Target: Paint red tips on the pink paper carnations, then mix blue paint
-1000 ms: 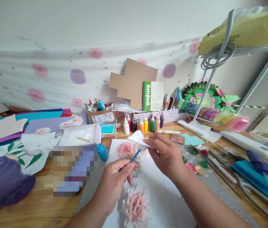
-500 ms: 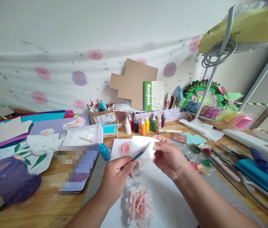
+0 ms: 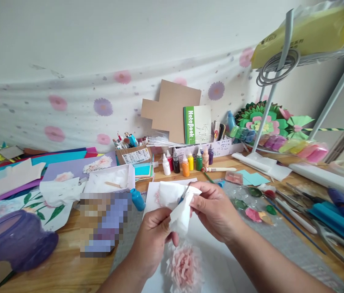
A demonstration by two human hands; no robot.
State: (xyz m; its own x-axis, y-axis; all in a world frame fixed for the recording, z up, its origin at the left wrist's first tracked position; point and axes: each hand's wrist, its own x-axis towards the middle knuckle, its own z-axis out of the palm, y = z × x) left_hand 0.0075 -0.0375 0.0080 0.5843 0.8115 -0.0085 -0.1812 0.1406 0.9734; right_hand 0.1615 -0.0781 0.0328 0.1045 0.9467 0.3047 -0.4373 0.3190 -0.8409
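Observation:
A white paper tissue (image 3: 179, 223) is held up between my hands, its near part folded down toward me. My left hand (image 3: 153, 238) pinches the tissue's lower left side. My right hand (image 3: 214, 209) grips its right edge between thumb and fingers. A slim blue paintbrush (image 3: 184, 194) pokes out of the fold, its metal part showing; the tissue hides the rest. Below lies a ruffled pale pink paper flower (image 3: 185, 264) on a white sheet (image 3: 220, 260). Behind the tissue a printed pink flower shows in part.
Several paint bottles (image 3: 186, 167) stand at the back, and a blue bottle (image 3: 138, 199) is left of my hands. A white box (image 3: 125, 183) sits further left, near a purple vessel (image 3: 16, 240). Scissors (image 3: 339, 248) and other tools lie right, beneath a white rack (image 3: 266, 118).
The tissue has been folded over the brush, whose blue handle was in my left hand. That hand now pinches the tissue. The view has shifted slightly.

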